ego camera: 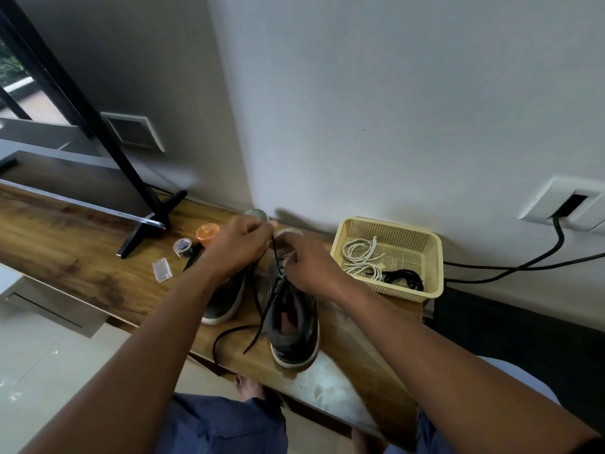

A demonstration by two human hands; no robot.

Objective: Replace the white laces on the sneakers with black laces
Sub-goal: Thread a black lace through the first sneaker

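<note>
Two grey sneakers with white soles stand side by side on the wooden shelf (82, 257), toes toward the wall. The right sneaker (293, 326) has a black lace (258, 322) threaded near its toe, with loose ends trailing toward the shelf's front edge. My left hand (237, 245) pinches the lace above the toe. My right hand (311, 267) grips the lace at the front eyelets. The left sneaker (226, 298) lies partly under my left forearm. White laces (360, 253) and another black lace (404, 278) lie in the yellow basket (432, 253).
A TV stand leg (147, 224) and screen edge sit at the shelf's left. An orange lid (207, 233), a tape roll (182, 247), a black pen-like item and a small clear box (162, 270) lie left of the shoes. Black cables (523, 267) run from a wall socket (569, 204).
</note>
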